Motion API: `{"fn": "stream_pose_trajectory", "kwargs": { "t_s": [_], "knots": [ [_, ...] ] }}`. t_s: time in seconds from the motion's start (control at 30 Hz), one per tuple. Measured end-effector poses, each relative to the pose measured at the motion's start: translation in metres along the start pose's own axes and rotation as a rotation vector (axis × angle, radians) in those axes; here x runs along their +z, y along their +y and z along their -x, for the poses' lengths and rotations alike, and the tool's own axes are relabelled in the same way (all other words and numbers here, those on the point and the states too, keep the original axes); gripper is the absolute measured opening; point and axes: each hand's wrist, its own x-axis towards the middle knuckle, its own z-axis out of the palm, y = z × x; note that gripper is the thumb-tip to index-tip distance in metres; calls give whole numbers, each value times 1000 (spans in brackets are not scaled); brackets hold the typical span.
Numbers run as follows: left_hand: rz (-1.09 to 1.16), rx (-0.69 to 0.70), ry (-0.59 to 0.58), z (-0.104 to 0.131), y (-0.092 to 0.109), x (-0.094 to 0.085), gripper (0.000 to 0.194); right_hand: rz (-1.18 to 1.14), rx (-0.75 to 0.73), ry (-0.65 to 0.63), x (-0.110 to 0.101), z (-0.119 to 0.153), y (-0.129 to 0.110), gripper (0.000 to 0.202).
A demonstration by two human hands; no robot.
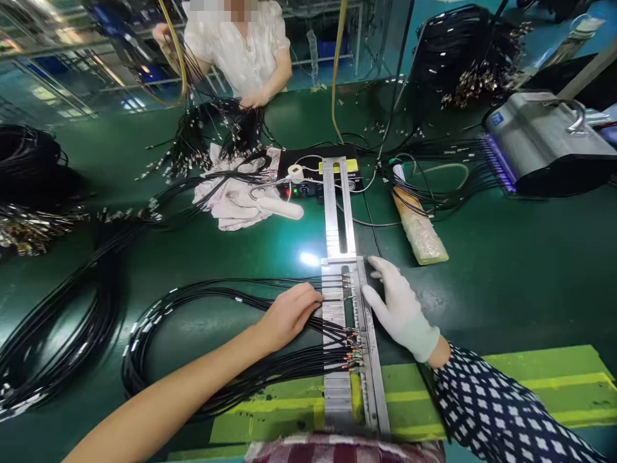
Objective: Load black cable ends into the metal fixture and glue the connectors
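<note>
My left hand (292, 315), bare, pinches a thin black cable (336, 299) at the left edge of the slotted metal fixture (337, 382). More black cables (294, 362) lie across the fixture's grooves, their stripped ends with small coloured wires lined up along its right rail. In a white glove, my right hand (400, 312) rests beside the metal rail (369, 350), thumb and fingers apart, the thumb tip at the rail. It holds nothing that I can see. The cables loop back to the left in a coil (139, 347) with white labels.
Behind the fixture sit a black box (308, 190) with lit indicators and a crumpled cloth (231, 206). A plastic-wrapped bundle (421, 235) and a metal machine (544, 141) with purple light stand right. Cable coils (96, 308) lie left. A co-worker (241, 58) handles cables opposite.
</note>
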Motion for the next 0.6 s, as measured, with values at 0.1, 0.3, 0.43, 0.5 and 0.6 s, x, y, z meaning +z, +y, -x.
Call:
{"fn": "stream_pose_trajectory", "kwargs": {
  "t_s": [0.1, 0.3, 0.43, 0.5, 0.6],
  "knots": [
    [8, 61, 37, -4, -6, -3, 20, -96, 47, 10, -4, 3, 9, 46],
    [-23, 118, 5, -13, -14, -5, 26, -102, 78, -4, -4, -1, 9, 42],
    [-96, 121, 14, -15, -12, -3, 26, -101, 82, -6, -4, -2, 8, 41],
    [-122, 147, 16, -16, -13, -1, 26, -100, 82, -9, -4, -2, 9, 41],
    [-126, 189, 16, -18, -14, 0, 26, -87, 63, -21, -4, -2, 10, 41]
  ]
}}
